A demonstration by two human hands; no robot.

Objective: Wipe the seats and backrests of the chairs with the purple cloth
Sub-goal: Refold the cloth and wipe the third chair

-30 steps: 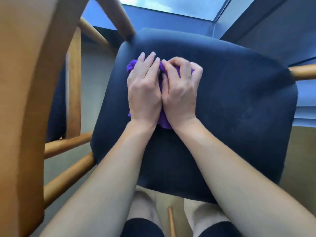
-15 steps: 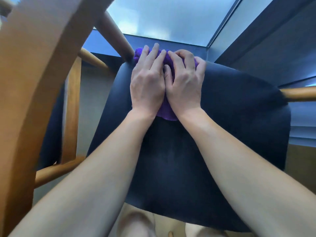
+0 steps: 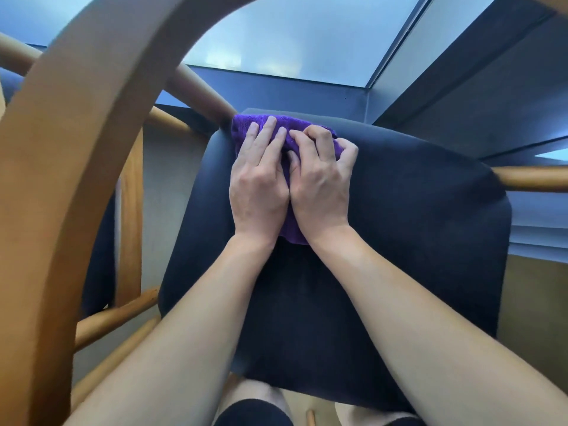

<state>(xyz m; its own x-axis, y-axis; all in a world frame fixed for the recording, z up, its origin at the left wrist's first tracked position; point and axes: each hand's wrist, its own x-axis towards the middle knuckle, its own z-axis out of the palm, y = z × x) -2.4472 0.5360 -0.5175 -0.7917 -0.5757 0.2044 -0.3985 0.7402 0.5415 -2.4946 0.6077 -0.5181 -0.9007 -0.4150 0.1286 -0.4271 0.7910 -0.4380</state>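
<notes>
On the dark seat [image 3: 399, 241], the purple cloth [image 3: 246, 127] is pressed at the 11 o'clock corner. Left hand [image 3: 258, 189] is laid flat on it, fingers [image 3: 266, 133] straight; right hand [image 3: 319, 192] is curled, bunching it. Even pressure and overlapping strokes toward 3 o'clock are advised.

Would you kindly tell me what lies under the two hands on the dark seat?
The purple cloth lies under the left hand and right hand, near the far edge of the dark seat. Its middle, and the seat surface beneath it, are covered.
</notes>
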